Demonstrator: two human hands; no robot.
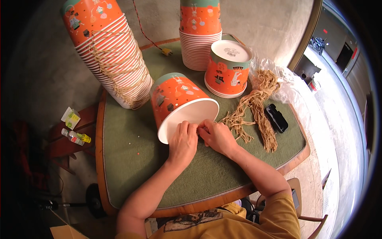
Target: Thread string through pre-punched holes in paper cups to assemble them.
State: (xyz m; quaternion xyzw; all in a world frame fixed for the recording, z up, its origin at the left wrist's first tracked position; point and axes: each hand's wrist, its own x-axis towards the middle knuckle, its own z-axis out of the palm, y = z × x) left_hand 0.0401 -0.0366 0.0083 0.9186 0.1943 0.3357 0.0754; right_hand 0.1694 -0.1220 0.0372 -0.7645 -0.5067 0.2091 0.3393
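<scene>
An orange paper bucket [177, 95] with a green band lies tilted on the table, its white inside facing me. My left hand [184, 141] is closed at the bucket's near rim, fingertips over the white inside and the thumb hidden. Right beside it, my right hand [217, 135] is closed in a pinch at the rim's right side. Whatever it pinches is too small or hidden to make out. To the right of my right hand lies a bundle of tan twine [258, 107], its loose ends spread toward my fingers.
A tall bucket stack [115, 55] wrapped in twine leans at the left. Behind stand another stack [199, 40] and an upside-down bucket [229, 69]. A black tray [276, 118] and clear plastic [284, 85] lie right, on the green-topped table [131, 171]. Bottles [75, 136] stand left, off the table.
</scene>
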